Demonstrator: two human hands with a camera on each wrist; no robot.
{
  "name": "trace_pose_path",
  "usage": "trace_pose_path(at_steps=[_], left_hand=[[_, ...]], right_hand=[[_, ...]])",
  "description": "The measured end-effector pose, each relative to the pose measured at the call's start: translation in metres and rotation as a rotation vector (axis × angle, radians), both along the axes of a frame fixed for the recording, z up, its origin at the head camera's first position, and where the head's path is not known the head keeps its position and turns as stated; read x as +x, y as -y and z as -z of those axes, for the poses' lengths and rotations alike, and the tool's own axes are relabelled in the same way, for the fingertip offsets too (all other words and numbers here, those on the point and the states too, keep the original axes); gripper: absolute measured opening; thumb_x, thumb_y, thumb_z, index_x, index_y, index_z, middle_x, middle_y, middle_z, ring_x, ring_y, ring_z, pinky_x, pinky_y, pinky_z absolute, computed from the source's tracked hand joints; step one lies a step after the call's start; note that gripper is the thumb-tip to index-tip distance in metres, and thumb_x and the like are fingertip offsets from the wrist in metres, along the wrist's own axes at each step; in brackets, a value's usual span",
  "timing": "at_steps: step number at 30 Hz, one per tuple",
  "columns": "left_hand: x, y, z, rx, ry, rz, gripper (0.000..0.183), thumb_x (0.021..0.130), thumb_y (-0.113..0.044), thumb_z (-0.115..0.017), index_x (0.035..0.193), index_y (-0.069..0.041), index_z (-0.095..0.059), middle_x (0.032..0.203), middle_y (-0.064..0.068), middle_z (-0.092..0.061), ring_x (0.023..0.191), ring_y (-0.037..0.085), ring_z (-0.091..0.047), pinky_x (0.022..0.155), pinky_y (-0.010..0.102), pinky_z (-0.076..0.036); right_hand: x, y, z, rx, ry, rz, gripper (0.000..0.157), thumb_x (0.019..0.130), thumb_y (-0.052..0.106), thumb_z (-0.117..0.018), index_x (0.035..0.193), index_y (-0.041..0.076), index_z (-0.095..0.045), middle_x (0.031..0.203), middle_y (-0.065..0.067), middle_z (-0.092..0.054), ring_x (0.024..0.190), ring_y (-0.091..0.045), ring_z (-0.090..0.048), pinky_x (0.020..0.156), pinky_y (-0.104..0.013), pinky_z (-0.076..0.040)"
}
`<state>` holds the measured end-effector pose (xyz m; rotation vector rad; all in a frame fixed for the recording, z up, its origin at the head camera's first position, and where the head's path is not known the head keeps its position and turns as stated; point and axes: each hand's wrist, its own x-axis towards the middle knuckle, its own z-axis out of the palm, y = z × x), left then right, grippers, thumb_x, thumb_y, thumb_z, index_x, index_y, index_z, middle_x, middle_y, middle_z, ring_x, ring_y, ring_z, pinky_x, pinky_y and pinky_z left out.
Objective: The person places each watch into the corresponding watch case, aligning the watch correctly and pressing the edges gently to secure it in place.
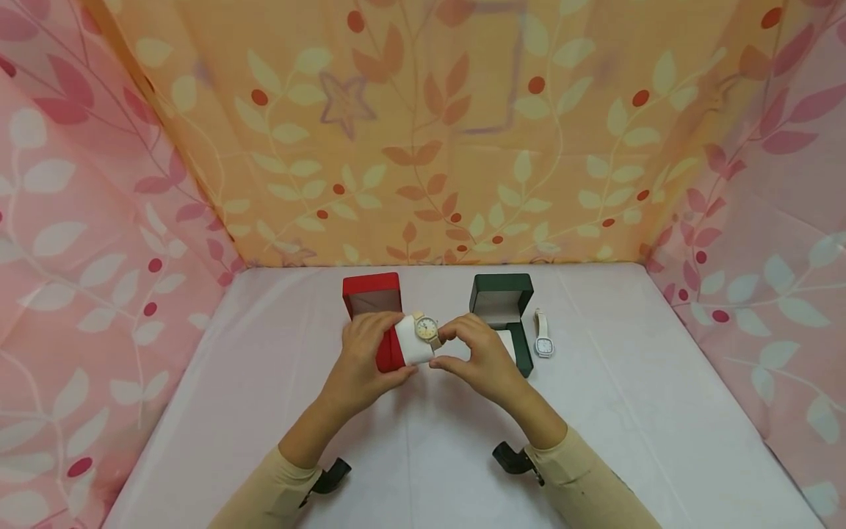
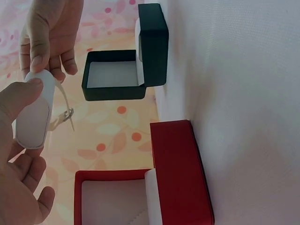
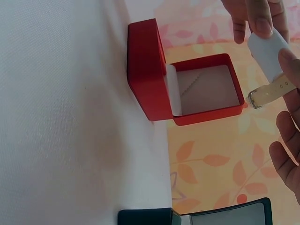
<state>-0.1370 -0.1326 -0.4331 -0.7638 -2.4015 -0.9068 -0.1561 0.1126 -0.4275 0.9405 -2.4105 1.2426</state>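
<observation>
My left hand (image 1: 363, 360) grips a white watch cushion (image 1: 413, 351) above the red box's base, with the thumb on its near side. A wristwatch (image 1: 426, 328) with a round pale dial and cream strap lies against the cushion. Its strap hangs loose at the buckle (image 3: 253, 99) in the right wrist view. My right hand (image 1: 482, 360) pinches the watch and the cushion's right end between thumb and fingertips. Behind the left hand stands the red watch box (image 1: 371, 283) with its lid raised; the left wrist view shows bare pale lining inside its lid (image 2: 115, 201).
An open green watch box (image 1: 501, 284) stands right of the red one, a white cushion (image 1: 507, 342) in its base partly hidden by my right hand. Beside it lies a second watch (image 1: 544, 347) with a squarish dial. White cloth covers the table (image 1: 410, 470); patterned curtains (image 1: 410, 147) enclose it.
</observation>
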Motion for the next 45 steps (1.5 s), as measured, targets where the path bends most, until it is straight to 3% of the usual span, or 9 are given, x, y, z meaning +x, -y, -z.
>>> trace_pose_path(at_steps=[13, 18, 27, 40, 45], left_hand=[[0.0, 0.001, 0.0, -0.007, -0.038, -0.05, 0.083, 0.07, -0.03, -0.096, 0.139, -0.008, -0.055, 0.135, 0.007, -0.062, 0.124, 0.026, -0.051, 0.105, 0.054, -0.036], [0.0, 0.001, 0.001, 0.002, -0.041, -0.066, 0.082, 0.07, -0.031, -0.096, 0.138, -0.009, -0.056, 0.134, 0.007, -0.063, 0.123, 0.025, -0.051, 0.104, 0.054, -0.037], [0.0, 0.002, 0.003, 0.005, -0.047, -0.092, 0.081, 0.069, -0.031, -0.097, 0.137, -0.009, -0.059, 0.13, 0.005, -0.065, 0.121, 0.025, -0.052, 0.1, 0.054, -0.037], [-0.001, 0.001, 0.006, 0.005, -0.066, -0.099, 0.08, 0.067, -0.031, -0.097, 0.135, -0.009, -0.06, 0.128, 0.005, -0.067, 0.117, 0.024, -0.053, 0.097, 0.053, -0.037], [-0.003, 0.005, 0.004, 0.019, -0.078, -0.127, 0.081, 0.066, -0.028, -0.098, 0.135, -0.007, -0.061, 0.129, 0.006, -0.067, 0.117, 0.025, -0.053, 0.097, 0.051, -0.036]], right_hand=[[0.003, 0.007, 0.003, -0.04, 0.016, 0.055, 0.028, 0.077, 0.02, -0.091, 0.098, 0.019, -0.073, 0.097, 0.01, -0.069, 0.099, -0.009, -0.06, 0.088, -0.038, -0.054], [0.004, 0.01, 0.008, -0.059, 0.009, 0.077, 0.027, 0.077, 0.02, -0.091, 0.096, 0.018, -0.072, 0.094, 0.011, -0.069, 0.097, -0.008, -0.059, 0.107, -0.045, -0.048], [0.008, 0.014, 0.011, -0.062, 0.016, 0.098, 0.026, 0.08, 0.017, -0.09, 0.099, 0.017, -0.071, 0.094, 0.01, -0.069, 0.095, -0.008, -0.06, 0.116, -0.052, -0.039], [0.01, 0.017, 0.015, -0.066, -0.026, 0.118, 0.026, 0.079, 0.015, -0.09, 0.098, 0.016, -0.071, 0.091, 0.011, -0.068, 0.092, -0.007, -0.059, 0.112, -0.051, -0.043], [0.009, 0.019, 0.013, -0.101, -0.054, 0.106, 0.026, 0.082, 0.017, -0.088, 0.104, 0.018, -0.075, 0.095, 0.01, -0.072, 0.092, -0.011, -0.061, 0.096, -0.041, -0.052]])
